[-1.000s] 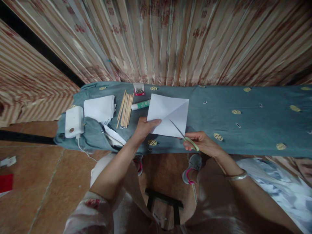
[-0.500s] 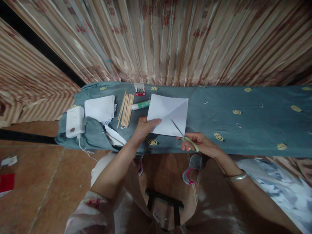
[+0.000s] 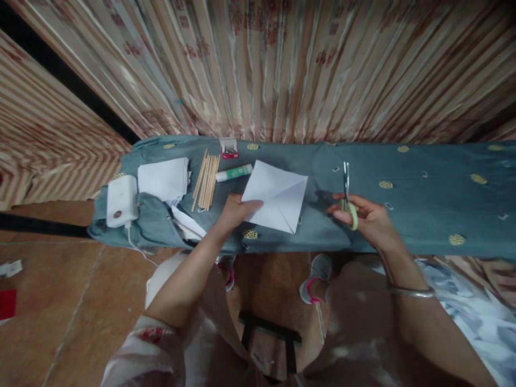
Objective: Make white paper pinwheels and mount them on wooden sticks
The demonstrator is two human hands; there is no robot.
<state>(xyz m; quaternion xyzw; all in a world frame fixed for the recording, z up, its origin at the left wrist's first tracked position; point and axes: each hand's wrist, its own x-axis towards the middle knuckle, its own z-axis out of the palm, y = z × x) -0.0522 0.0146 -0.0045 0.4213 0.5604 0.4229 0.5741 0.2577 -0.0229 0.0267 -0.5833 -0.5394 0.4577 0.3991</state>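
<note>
Over the counter (image 3: 403, 226), the left hand (image 3: 236, 209) is clamping the paper (image 3: 274, 193) at its left edge, the thumb lying on top. The right hand (image 3: 368, 215) is gripping the scissors (image 3: 346, 188) by their handles and hovering off to the paper's right, a plain gap separating blades from sheet. The blades are pointing toward the curtain (image 3: 278, 80), running alongside the paper rather than at it. A thin slit is showing inward from the paper's near corner.

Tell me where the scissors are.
In the head view, the scissors are in the right hand, above the cloth, right of the creased white paper.
</note>
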